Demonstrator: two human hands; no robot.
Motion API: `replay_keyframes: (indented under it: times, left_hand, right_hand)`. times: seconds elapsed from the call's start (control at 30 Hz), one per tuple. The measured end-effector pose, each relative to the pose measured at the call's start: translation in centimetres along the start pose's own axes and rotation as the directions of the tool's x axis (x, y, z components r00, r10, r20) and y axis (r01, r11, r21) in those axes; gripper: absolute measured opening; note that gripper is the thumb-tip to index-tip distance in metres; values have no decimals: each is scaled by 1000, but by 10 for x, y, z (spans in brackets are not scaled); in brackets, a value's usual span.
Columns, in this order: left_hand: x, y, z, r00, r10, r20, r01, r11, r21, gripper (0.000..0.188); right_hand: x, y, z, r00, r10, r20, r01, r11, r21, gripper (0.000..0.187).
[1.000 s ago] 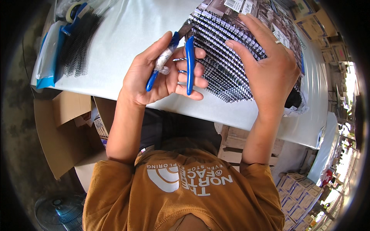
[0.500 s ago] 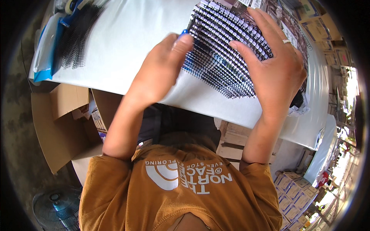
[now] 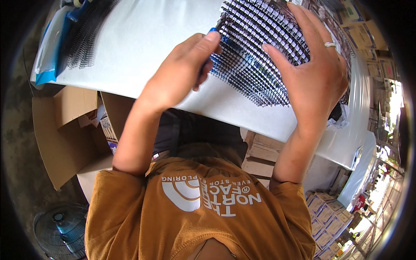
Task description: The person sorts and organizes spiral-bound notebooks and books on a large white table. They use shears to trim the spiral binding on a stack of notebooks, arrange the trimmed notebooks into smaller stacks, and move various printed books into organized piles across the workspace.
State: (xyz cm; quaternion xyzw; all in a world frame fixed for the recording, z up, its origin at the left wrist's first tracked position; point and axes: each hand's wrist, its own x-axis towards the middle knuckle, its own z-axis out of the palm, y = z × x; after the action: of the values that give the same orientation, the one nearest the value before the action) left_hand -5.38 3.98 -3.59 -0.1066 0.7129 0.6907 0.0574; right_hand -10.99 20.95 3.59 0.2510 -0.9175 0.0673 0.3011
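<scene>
A fanned stack of coil-bound books (image 3: 255, 56) lies on the table with its rows of black binding coils toward me. In my left hand (image 3: 186, 65) is a blue-handled tool (image 3: 212, 30), its handle closed in my fingers. Most of it is hidden, and it looks like pliers. Its dark end is beside the left edge of the coils. My right hand (image 3: 318, 71), with a ring on one finger, is spread over the right side of the stack, thumb and fingers apart.
Loose black coils (image 3: 86, 43) lie at the table's far left, beside a blue-and-clear plastic package (image 3: 47, 52). An open cardboard box (image 3: 65, 134) stands below the table's left edge. A fan (image 3: 60, 229) is at lower left. Stacked cartons (image 3: 327, 223) stand at lower right.
My left hand has moved slightly up and right with the tool, closer to the coils' left edge. My right hand stays spread over the stack, shifted only slightly.
</scene>
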Motion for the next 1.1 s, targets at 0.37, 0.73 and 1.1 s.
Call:
replay_keyframes:
  times: [0.37,0.73,1.1]
  left_hand:
    - [-2,1,-2,997,73,-35,-69,993,94,58]
    - [5,-27,-11,844,201,497,343,509,-789,62]
    - [-7,-19,0,936,21,350,251,658,-710,67]
  right_hand:
    - [-3,4,8,993,-90,-73,93,995,36,72]
    - [-3,3,10,992,-109,-58,110,994,23,82]
    - [-6,-1,5,988,-149,-33,148,989,-24,89]
